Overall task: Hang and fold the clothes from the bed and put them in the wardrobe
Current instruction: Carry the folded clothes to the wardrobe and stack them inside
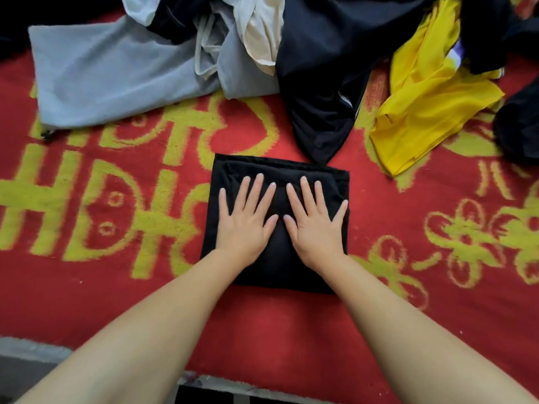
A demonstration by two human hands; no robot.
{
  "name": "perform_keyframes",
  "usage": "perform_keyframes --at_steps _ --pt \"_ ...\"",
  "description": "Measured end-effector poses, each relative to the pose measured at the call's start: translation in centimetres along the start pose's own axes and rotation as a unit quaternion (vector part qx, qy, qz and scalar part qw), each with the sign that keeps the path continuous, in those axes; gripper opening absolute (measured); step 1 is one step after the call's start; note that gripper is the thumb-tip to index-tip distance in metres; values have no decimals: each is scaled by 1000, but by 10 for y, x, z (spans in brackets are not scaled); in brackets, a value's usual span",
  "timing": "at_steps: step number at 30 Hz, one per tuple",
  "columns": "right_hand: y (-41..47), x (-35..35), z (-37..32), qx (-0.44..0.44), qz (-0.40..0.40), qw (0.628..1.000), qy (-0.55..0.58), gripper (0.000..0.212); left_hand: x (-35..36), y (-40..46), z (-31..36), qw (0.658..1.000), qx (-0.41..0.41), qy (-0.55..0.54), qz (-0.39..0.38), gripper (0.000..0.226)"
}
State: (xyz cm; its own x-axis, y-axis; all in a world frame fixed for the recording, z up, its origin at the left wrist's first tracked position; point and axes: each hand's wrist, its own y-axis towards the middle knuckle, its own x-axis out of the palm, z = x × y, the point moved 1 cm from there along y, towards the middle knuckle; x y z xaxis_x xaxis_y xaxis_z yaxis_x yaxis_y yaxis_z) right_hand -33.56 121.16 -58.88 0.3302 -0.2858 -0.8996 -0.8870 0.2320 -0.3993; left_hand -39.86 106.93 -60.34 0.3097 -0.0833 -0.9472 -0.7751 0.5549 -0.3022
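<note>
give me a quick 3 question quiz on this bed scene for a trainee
1. True or false: both hands lie flat on the folded black garment.
2. Which colour is the garment at the far right of the pile? A) green B) yellow C) pink
3. Fill in: the grey garment lies to the ___ of the pile.

Key:
1. True: the left hand and the right hand press it with straight fingers.
2. B, the yellow garment.
3. left
</note>
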Motion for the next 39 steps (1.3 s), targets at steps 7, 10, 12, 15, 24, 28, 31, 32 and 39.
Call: perform_keyframes --at_steps 7,10,12,15,24,28,31,32,39 --pt "0 -14 49 149 -51 988 6 58 -11 16 -59 993 -89 25 -70 66" --pt "-19 -24 39 119 -10 992 -36 58 -25 -8 -60 996 -75 47 -29 68" --pt "-31 -22 8 46 30 998 -16 60 -30 -29 -37 999 23 26 27 66" --pt "-45 8 -34 -12 24 1000 -9 61 -17 -49 -1 992 112 1 51 60" --pt "-65 28 30 17 -53 998 -40 66 22 -71 -56 998 25 32 -57 72" --pt "-84 16 19 -11 -52 998 -25 91 4 -83 -49 999 41 16 -8 81" --pt "-86 25 -8 -52 -63 996 -44 108 4 -89 -22 983 183 18 10 97" --pt "-83 30 -14 -37 -67 996 -45 112 9 -87 -15 984 178 27 -15 104" --pt "-50 23 -15 5 -60 997 -56 105 17 -51 1 993 83 71 -51 92"
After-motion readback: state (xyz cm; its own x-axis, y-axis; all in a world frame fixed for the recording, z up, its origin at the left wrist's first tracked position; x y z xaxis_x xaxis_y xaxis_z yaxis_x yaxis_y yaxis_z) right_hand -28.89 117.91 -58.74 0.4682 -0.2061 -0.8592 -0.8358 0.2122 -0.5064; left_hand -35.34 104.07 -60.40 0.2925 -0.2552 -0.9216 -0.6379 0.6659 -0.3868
